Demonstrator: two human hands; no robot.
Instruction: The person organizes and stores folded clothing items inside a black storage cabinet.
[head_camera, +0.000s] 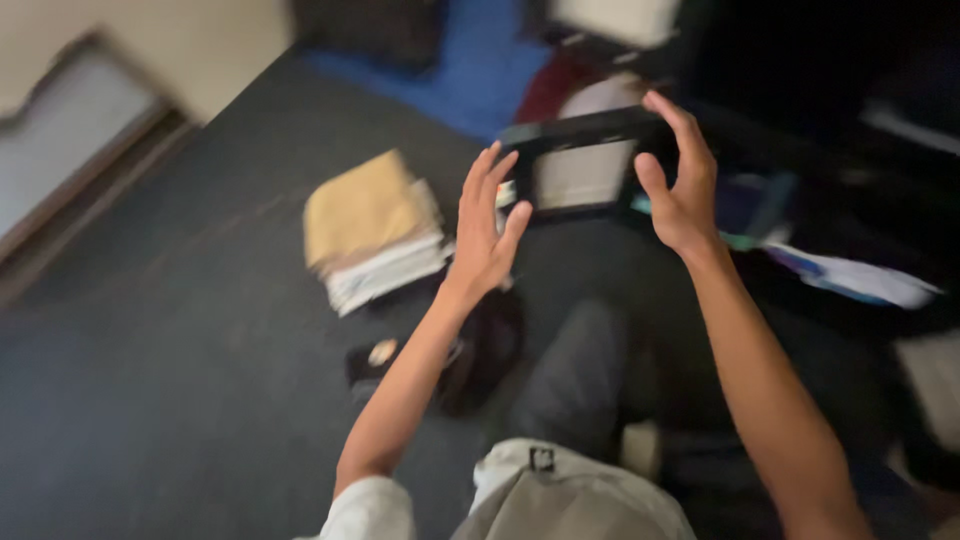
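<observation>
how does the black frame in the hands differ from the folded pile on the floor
The black frame is a rigid, dark rectangle with a pale centre; the folded pile is soft, tan on top with lighter layers beneath. The frame is up between the left hand and right hand; the pile lies flat and untouched on the dark floor. Both are roughly rectangular.

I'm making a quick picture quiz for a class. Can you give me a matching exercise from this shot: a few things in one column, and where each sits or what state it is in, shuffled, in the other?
Column one:
1. black frame
2. stack of folded cloths
3. left hand
4. blue cloth

Column two:
A. lying far off at the top of the view
B. held up at its right end by the right hand
C. fingers spread, at the frame's left end
D. on the dark floor, tan piece on top

Pairs: 1-B, 2-D, 3-C, 4-A
</observation>
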